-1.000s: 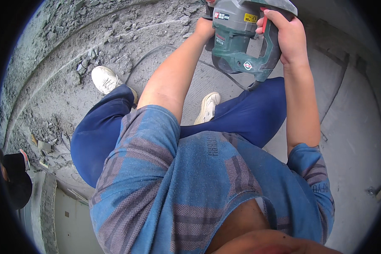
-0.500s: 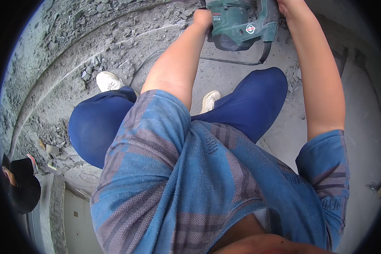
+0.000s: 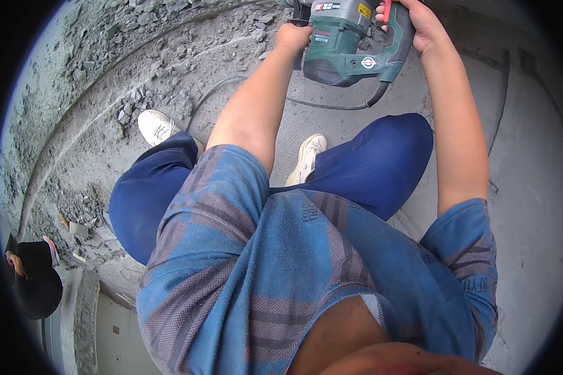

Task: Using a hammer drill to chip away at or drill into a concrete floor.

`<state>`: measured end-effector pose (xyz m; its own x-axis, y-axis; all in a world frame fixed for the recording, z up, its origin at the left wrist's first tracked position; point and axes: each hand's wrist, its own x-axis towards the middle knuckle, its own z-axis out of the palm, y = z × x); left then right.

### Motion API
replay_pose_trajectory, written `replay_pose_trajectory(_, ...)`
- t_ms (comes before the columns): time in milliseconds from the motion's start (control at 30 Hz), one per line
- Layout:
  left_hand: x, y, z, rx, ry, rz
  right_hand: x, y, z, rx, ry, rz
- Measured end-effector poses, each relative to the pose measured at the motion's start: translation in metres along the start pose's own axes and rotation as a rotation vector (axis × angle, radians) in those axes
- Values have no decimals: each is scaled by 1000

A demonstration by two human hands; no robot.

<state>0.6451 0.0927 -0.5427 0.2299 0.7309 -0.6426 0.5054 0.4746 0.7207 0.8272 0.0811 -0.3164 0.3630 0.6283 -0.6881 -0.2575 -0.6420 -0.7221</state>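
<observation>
Near: dark cord [image 3: 338, 107] loops left from power tool [image 3: 350, 70] | tool at far edge of view, between left hand [image 3: 293, 39], clasped round side handle [image 3: 301, 23], and right hand [image 3: 426, 30], wrapped round rear handle [image 3: 404, 37] at red trigger [image 3: 386, 14]; both equally close | long axis apparently left–right, front end cropped | green housing [image 3: 338, 40], grey upper casing [image 3: 349, 7], pale badge [image 3: 369, 62]

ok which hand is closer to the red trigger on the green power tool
Right. The right hand wraps the rear handle, at the red trigger; the left hand is farther off, gripping at the left side of the green power tool.
</observation>
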Motion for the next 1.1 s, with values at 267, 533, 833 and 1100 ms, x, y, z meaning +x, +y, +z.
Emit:
replay_pose_trajectory(267,-27,-44,7,-99,112,-185,-1,14,3,-18,-121,93)
replay_pose_trajectory(533,-73,-57,-6,112,38,-109,-116,120,-8,23,106,-106)
replay_pose_trajectory(833,-32,-66,-16,393,-135,83,-103,159,2,280,269,-49)
replay_pose_trajectory(1100,-83,-113,-27,273,74,-106,-95,175,-3,111,73,14)
